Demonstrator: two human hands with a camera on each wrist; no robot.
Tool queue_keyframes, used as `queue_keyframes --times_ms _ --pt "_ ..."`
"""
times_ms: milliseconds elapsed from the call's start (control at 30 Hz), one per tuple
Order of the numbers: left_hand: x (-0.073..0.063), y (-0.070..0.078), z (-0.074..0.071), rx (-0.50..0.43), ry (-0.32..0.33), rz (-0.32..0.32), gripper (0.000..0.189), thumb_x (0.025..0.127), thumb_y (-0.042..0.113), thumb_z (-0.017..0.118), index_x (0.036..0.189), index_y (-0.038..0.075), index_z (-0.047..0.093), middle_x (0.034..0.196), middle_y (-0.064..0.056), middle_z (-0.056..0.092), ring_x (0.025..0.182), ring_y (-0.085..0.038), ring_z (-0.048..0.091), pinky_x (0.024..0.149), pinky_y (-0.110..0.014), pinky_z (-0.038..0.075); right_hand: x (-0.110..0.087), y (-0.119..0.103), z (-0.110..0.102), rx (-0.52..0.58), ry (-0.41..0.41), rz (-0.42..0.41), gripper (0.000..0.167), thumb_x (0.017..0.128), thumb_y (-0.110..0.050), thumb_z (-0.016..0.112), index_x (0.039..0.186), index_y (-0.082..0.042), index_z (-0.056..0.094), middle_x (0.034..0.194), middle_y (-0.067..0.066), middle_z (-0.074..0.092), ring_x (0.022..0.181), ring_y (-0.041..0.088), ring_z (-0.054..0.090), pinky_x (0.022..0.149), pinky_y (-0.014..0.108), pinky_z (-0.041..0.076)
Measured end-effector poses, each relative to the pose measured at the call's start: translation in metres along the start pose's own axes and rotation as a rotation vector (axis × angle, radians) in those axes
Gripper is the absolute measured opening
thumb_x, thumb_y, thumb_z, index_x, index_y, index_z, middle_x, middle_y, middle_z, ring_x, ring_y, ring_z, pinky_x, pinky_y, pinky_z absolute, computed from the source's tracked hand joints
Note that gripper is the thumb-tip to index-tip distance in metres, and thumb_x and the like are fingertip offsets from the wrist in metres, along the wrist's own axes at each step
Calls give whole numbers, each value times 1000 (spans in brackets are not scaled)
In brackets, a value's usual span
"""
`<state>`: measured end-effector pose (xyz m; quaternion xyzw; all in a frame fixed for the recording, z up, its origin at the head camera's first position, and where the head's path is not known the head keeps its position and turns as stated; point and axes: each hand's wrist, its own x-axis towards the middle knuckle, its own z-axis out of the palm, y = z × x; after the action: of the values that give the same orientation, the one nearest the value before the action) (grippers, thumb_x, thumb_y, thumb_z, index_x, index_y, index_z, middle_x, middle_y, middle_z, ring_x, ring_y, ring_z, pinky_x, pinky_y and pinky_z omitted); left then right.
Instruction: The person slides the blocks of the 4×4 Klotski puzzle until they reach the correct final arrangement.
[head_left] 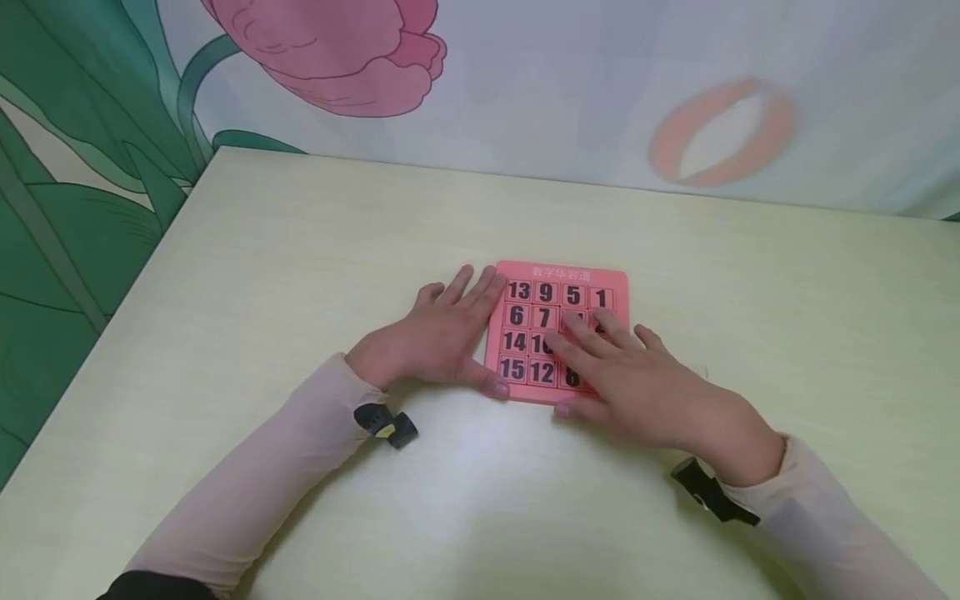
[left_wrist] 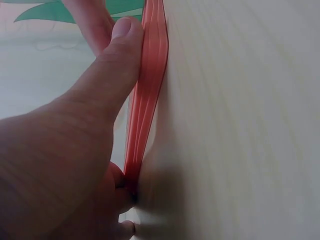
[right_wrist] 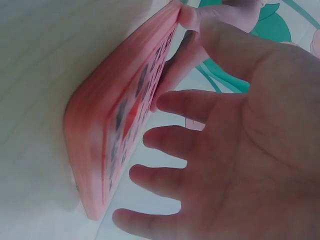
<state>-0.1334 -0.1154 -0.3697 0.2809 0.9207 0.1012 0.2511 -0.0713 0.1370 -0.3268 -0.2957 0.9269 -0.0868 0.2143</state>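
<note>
A pink number slide puzzle [head_left: 531, 329] lies flat on the table, its square tiles printed with black numbers. My left hand [head_left: 438, 337] holds it along the left side, thumb by the near corner and fingertips at the upper edge. The left wrist view shows that thumb [left_wrist: 112, 65] against the puzzle's side wall. Over the lower right tiles spreads my right hand [head_left: 645, 392], hiding several of them. Its fingers [right_wrist: 167, 142] look nearly straight in the right wrist view, fingertips close over the face. A red gap [right_wrist: 131, 120] shows among the tiles there.
The pale wooden table [head_left: 360, 225] reaches back to a wall hanging [head_left: 540, 92] with a pink flower and green leaves. On the left, the table's edge [head_left: 112, 308] runs diagonally. Dark wrist straps [head_left: 716, 492] sit at both sleeves.
</note>
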Motion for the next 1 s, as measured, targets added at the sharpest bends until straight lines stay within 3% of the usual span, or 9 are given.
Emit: queue_keyframes --times_ms 167,400,700,1000 --pt "0 -1 1 1 3 6 138 72 81 69 162 9 -8 168 -7 -13 152 -32 -16 118 -56 7 -3 2 -6 25 -21 17 74 99 -54 57 159 -16 36 166 14 17 151 44 8 110 73 12" --pt "1 -2 2 -4 0 11 139 72 81 69 162 10 -9 167 -7 -14 151 -32 -17 118 -56 6 -7 10 -13 49 -43 40 66 100 -59 53 156 -26 43 166 20 12 150 48 4 108 75 11" --pt "2 -1 1 -8 0 16 140 71 82 69 161 9 -10 167 -8 -14 151 -32 -18 118 -56 5 -11 38 -25 45 -76 98 56 102 -43 56 154 -24 47 163 29 15 146 56 10 105 76 19" --pt "0 -1 0 -5 -5 18 139 73 80 69 161 8 -10 167 -9 -15 151 -33 -18 118 -56 5 -5 53 -23 227 -137 196 88 98 -54 59 164 -20 13 161 34 16 147 54 10 110 70 18"
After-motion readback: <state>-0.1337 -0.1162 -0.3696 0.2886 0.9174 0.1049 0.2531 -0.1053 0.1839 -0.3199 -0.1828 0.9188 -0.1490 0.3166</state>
